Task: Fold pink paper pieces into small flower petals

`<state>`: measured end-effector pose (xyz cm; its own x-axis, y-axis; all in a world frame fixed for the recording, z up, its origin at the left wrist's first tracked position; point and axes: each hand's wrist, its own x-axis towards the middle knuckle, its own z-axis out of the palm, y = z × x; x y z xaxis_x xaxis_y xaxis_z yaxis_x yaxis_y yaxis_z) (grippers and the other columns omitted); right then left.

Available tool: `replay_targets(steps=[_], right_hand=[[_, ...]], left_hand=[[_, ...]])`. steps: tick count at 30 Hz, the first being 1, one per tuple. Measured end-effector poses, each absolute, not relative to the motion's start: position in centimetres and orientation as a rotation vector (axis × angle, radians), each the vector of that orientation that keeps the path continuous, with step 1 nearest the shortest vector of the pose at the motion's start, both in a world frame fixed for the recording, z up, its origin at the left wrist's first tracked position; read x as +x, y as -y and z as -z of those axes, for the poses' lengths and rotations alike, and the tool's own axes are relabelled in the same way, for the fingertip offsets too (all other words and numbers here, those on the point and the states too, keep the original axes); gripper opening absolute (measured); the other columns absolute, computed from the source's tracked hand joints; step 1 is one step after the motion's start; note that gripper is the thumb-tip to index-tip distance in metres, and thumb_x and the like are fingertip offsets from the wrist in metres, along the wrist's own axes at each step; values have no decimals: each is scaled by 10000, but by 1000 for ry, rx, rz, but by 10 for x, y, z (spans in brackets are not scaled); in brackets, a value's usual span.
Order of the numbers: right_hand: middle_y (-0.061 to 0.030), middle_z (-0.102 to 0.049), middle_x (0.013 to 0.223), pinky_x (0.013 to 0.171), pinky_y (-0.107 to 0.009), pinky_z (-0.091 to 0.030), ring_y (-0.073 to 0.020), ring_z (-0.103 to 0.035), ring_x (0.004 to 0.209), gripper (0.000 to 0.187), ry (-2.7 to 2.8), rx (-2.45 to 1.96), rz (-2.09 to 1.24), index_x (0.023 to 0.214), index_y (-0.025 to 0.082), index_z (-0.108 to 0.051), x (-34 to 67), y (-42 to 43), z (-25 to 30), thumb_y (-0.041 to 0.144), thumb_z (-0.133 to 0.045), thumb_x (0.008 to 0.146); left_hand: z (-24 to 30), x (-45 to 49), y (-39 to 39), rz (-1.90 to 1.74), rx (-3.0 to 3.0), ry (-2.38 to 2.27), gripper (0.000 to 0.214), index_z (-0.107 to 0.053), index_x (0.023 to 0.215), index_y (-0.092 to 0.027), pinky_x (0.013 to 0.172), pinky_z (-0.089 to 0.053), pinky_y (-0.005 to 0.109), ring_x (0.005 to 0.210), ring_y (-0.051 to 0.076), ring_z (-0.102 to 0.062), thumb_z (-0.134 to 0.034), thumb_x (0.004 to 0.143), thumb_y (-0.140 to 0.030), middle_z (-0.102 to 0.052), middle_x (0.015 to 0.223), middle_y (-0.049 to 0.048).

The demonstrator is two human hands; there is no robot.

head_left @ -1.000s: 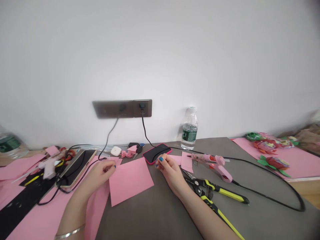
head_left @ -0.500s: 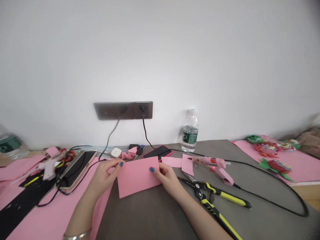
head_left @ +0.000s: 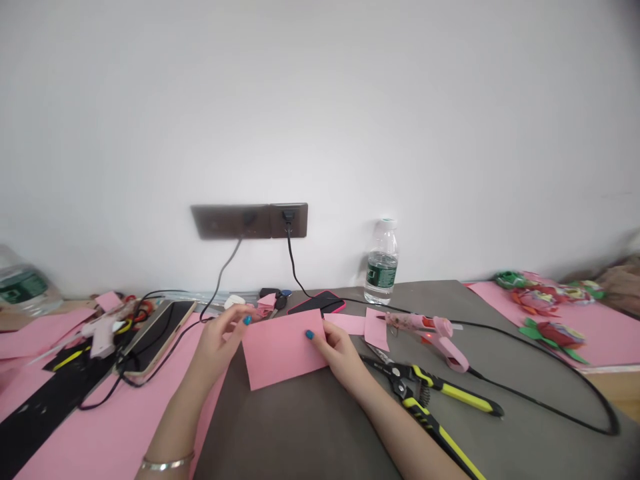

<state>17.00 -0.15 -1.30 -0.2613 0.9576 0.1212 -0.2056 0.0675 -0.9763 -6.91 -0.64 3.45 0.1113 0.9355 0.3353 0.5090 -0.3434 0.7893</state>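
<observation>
A pink rectangular sheet of paper (head_left: pixel 283 353) is tilted above the grey table. My right hand (head_left: pixel 343 353) grips its right edge, with the thumb on the near face and the fingers behind. At the upper left corner is my left hand (head_left: pixel 225 337), its thumb and fingers apart; contact with the paper is unclear. Behind the sheet, a pink-edged phone (head_left: pixel 320 302) is partly hidden. Smaller pink paper pieces (head_left: pixel 376 327) lie to the right.
Yellow-and-black pliers (head_left: pixel 400 383) and a corded pink glue gun (head_left: pixel 443 333) lie at right. A water bottle (head_left: pixel 382 267) stands by the wall. Paper flowers (head_left: pixel 553 333) rest far right. Another phone (head_left: pixel 157 337), cables and a second glue gun (head_left: pixel 101 333) crowd the left.
My left thumb has lifted off the corner of the paper and its fingers have loosened. My right hand keeps its grip. The sheet sits slightly farther right in view.
</observation>
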Motion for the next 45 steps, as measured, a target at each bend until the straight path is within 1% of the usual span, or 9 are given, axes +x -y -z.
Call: replay_targets(steps=[5,9,19,21,24,29,35,39,45], right_hand=[[-42,-677,822,655,-300,-447,-215,-588,742,400,1423,-844,-1348,929,191,-710,169,4,14,571,-633,829],[-42,-661,798,646,-301,-441,-217,-569,733,416,1435,-888,-1269,907,189,-712,169,4,14,586,-619,830],[-66,-692,882,676,-318,-449,-244,-591,783,416,1079,-926,-1315,961,186,-685,174,-2,17,567,-665,796],[-66,-701,905,685,-320,-451,-250,-598,799,402,1047,-906,-1344,959,189,-678,175,-2,17,553,-673,789],[-50,-690,886,689,-307,-438,-238,-585,797,378,1084,-907,-1342,914,195,-666,175,-3,19,550,-675,785],[-5,-595,725,602,-266,-370,-174,-490,653,420,1093,-952,-1312,780,191,-594,174,-6,24,605,-666,774],[11,-539,672,576,-257,-327,-150,-421,614,442,1089,-954,-1302,718,189,-545,172,-7,24,606,-687,750],[17,-507,641,556,-251,-294,-137,-384,588,461,1080,-967,-1282,689,180,-544,172,-8,23,611,-707,724],[-1,-541,659,560,-251,-310,-147,-416,598,458,1081,-976,-1311,730,161,-590,173,-7,21,602,-715,718]], left_hand=[[-34,-65,8,-954,2078,-1397,261,-651,815,-180,650,-430,241,685,167,-561,-470,899,-348,-627,710,9],[-32,-70,8,-880,2135,-1406,295,-514,604,-185,551,-309,228,582,129,-400,-438,872,-283,-431,589,-33],[-36,-82,8,-1074,1989,-1552,235,-474,674,-204,507,-301,209,569,123,-389,-445,873,-325,-406,611,-45],[-36,-77,7,-1148,1946,-1566,235,-540,764,-202,544,-387,211,624,143,-503,-436,905,-359,-526,675,-22],[-29,-60,6,-1274,1957,-1532,250,-587,1018,-201,780,-503,283,947,210,-630,-399,948,-350,-665,1011,67],[-10,-31,7,-989,2304,-1378,499,-426,1403,-244,1132,-317,477,1369,290,-395,-519,930,-372,-453,1470,126],[-7,-21,16,-570,2425,-1413,1082,-238,1530,-320,1169,-189,611,1450,383,-228,-837,632,-401,-270,1600,91],[-11,-20,20,-518,2356,-1409,1031,-221,1534,-343,1171,-256,556,1457,340,-242,-788,675,-284,-245,1612,61],[-16,-23,23,-472,2193,-1342,981,-249,1531,-328,1171,-296,503,1455,322,-262,-767,697,-304,-268,1603,53]])
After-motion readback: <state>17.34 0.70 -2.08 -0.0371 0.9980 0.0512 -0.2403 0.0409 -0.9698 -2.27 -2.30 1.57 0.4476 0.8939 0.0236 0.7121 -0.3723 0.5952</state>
